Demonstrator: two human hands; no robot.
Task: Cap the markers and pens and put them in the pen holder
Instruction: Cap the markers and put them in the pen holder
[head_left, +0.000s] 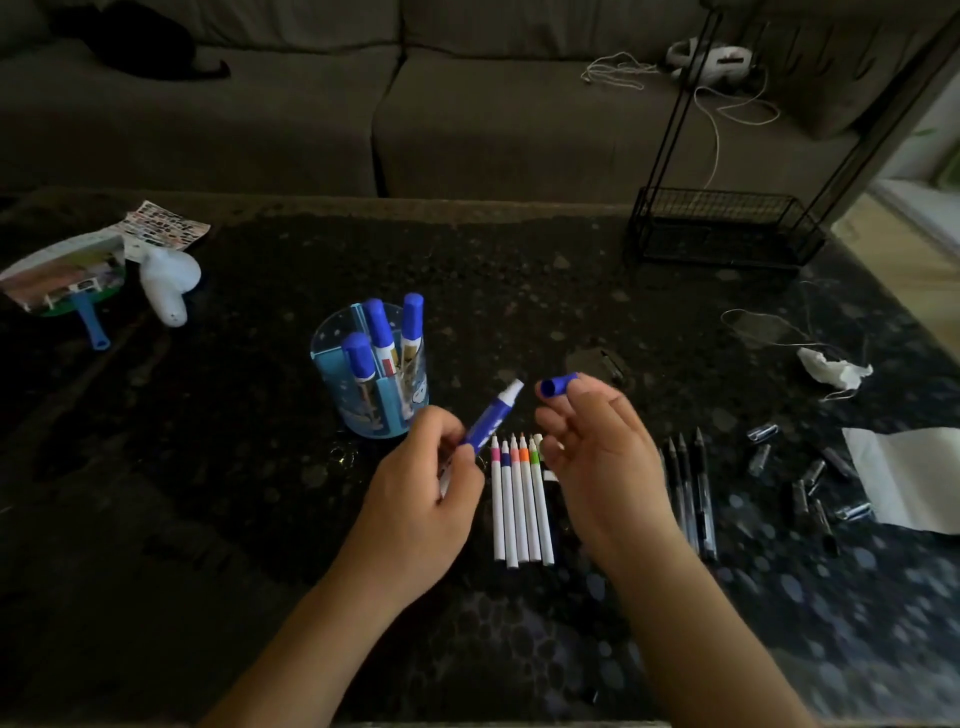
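Note:
My left hand (434, 483) grips an uncapped blue marker (493, 413), its white tip pointing up and to the right. My right hand (597, 457) pinches the blue cap (558, 385) at its fingertips, open end facing the marker tip, a short gap apart. The blue transparent pen holder (371, 384) stands just left of my hands with three capped blue markers (382, 332) in it. Several thin white uncapped markers (519, 504) lie side by side between my hands. Three dark pens (693, 493) lie to the right of my right hand, with several loose dark caps (810, 486) beyond them.
On the dark speckled table (260, 493) sit a hand fan (67, 275) and a white object (169, 286) at far left, a black wire rack (727, 228) at back right, crumpled paper (834, 369) and a white sheet (904, 478) at right. A sofa (467, 104) lies behind.

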